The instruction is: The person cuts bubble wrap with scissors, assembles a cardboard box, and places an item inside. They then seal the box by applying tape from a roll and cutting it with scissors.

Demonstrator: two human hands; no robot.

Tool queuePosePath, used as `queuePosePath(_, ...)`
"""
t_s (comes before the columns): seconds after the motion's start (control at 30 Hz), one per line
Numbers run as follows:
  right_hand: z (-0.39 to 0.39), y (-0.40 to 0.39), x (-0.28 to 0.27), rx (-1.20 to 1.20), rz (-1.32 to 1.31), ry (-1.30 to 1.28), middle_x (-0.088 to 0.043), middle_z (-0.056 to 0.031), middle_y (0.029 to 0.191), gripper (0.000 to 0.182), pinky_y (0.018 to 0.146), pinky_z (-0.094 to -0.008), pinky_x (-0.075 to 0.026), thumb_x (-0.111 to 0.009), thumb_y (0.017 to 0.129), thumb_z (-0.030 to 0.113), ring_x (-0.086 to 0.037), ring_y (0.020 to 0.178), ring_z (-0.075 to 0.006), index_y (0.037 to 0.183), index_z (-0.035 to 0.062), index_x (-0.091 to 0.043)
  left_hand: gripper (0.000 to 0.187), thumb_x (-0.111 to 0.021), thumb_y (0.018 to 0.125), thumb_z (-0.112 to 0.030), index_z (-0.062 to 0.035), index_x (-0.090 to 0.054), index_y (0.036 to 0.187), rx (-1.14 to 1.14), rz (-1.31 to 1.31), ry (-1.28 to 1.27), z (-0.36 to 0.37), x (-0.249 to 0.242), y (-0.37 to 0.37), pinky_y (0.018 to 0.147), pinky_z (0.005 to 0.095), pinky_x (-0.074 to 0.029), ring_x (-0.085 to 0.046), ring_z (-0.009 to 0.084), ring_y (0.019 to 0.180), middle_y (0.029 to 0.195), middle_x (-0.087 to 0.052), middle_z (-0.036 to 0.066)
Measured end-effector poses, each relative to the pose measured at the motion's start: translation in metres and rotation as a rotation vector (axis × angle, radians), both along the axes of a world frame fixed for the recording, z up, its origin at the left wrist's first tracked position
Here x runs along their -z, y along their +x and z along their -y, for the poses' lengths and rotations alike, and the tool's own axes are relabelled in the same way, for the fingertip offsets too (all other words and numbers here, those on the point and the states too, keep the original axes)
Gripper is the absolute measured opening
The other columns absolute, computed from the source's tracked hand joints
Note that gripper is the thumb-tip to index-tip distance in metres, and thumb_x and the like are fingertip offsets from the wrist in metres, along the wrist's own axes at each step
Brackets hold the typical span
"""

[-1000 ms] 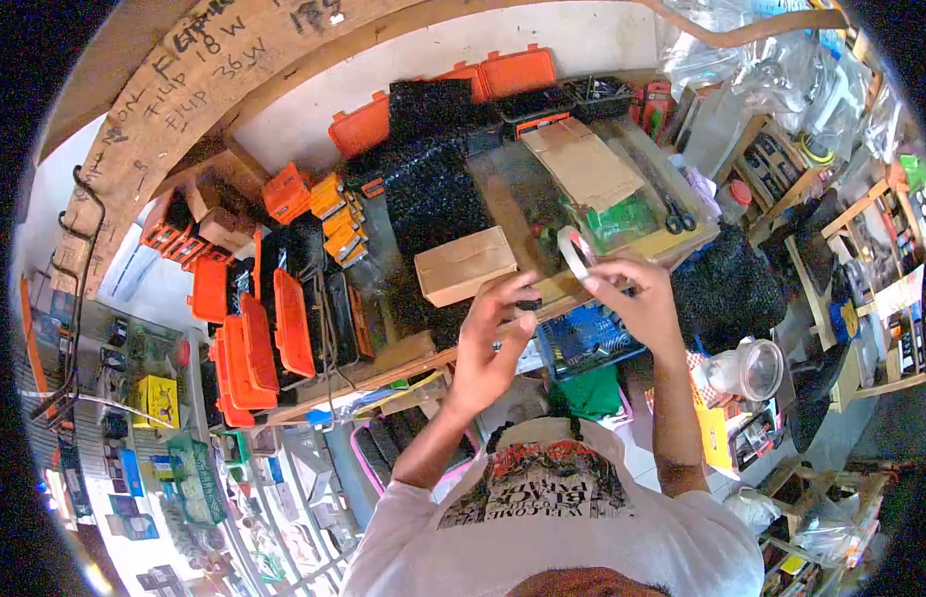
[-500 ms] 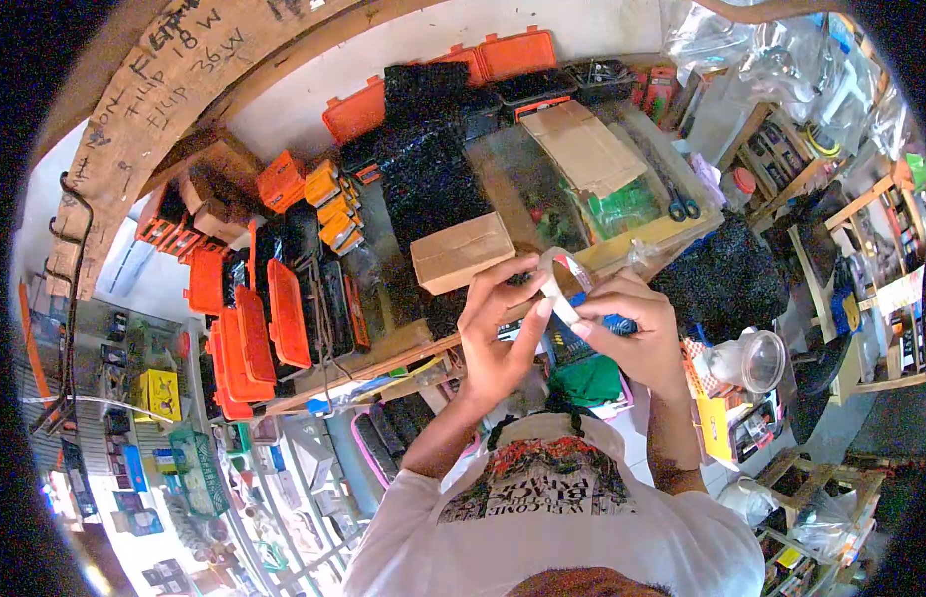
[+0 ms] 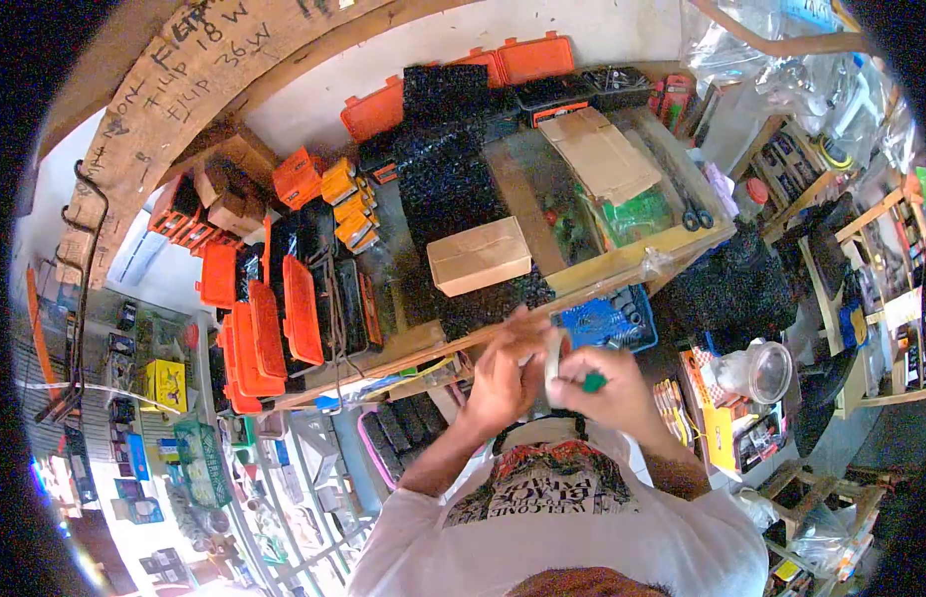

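Both my hands are close together in front of my chest, around a thin white ring (image 3: 554,364) that looks like a roll of tape, seen nearly edge-on. My right hand (image 3: 610,386) pinches its lower right side between thumb and fingers. A bit of green (image 3: 594,382) shows among those fingers. My left hand (image 3: 513,366) has its fingers curled together at the ring's left side, slightly smeared by motion. Just beyond my hands is the wooden counter edge, with a brown cardboard box (image 3: 480,256) on the counter.
Orange cases (image 3: 252,343) stand at the left of the counter. Farther back are a flat cardboard sheet (image 3: 600,154) and dark-handled scissors (image 3: 693,215). A blue tray (image 3: 614,318) sits below the counter's front edge. A clear jar (image 3: 763,370) is at the right.
My hands have dropped lower, toward my chest, with the ring turned more edge-on. My left fingers have curled in closer. The view has shifted slightly, showing more of the blue tray.
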State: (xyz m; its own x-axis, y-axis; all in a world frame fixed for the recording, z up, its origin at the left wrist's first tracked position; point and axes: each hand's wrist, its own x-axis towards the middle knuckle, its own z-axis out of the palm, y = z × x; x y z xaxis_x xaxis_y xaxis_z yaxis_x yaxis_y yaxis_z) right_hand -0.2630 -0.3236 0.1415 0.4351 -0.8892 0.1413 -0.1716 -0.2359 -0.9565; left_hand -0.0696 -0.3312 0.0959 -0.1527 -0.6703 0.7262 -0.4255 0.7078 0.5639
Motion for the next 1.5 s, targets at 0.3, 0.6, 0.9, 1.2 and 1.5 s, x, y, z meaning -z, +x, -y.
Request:
queuePosePath(0.3,-0.054,-0.002,0.076,0.005,0.18,0.741,-0.067,-0.0008,0.079,0.017,0.059,-0.0245,-0.052,-0.073,0.094,0.016,-0.061,0.065,-0.0054,0.09,0.0014,-0.066,0.029,-0.066,0.091,0.001,0.0005,-0.047,0.112,-0.021,0.206,0.445,-0.071,0.041,0.01,0.072,0.0428,-0.059,-0.073,0.0352,0.086,0.101,-0.068,0.019)
queuePosePath(0.6,-0.055,-0.017,0.077,-0.068,0.246,0.89,-0.068,-0.0053,0.082,0.022,0.059,-0.0292,-0.057,-0.069,0.096,0.022,-0.068,0.066,-0.0149,0.098,0.0012,-0.066,0.021,-0.06,0.095,0.0,0.0031,-0.044,0.108,0.1,0.157,0.522,-0.066,0.012,0.005,0.072,0.0407,-0.06,-0.074,0.0324,0.084,0.092,-0.069,0.018)
queuePosePath(0.9,-0.019,-0.056,0.028,-0.264,0.046,0.704,-0.07,-0.0078,0.091,0.012,0.072,-0.0311,-0.057,-0.065,0.099,0.011,-0.07,0.078,-0.0168,0.098,-0.0009,-0.065,0.017,-0.056,0.102,-0.006,0.0025,-0.043,0.11,0.282,-0.142,0.778,-0.064,0.027,0.006,0.081,0.0365,-0.059,-0.074,0.0295,0.097,0.099,-0.07,0.019)
queuePosePath(1.2,0.158,-0.181,0.018,0.612,-0.456,-0.404,-0.074,-0.0129,0.093,0.023,0.075,-0.0338,-0.055,-0.073,0.089,0.018,-0.071,0.08,-0.0236,0.106,0.0025,-0.069,0.018,-0.061,0.099,-0.004,0.0005,-0.046,0.107,0.285,-0.078,0.743,-0.057,0.015,-0.002,0.074,0.0356,-0.06,-0.075,0.0281,0.095,0.093,-0.069,0.016)
queuePosePath(1.5,0.214,-0.177,0.014,0.581,-1.17,-0.382,-0.07,-0.0192,0.093,0.028,0.081,-0.0511,-0.055,-0.075,0.079,0.02,-0.068,0.094,-0.041,0.102,0.0055,-0.068,0.018,-0.061,0.1,-0.007,0.0002,-0.046,0.104,0.22,0.004,0.684,-0.053,0.003,-0.004,0.069,0.0347,-0.06,-0.076,0.0257,0.088,0.084,-0.069,0.015)
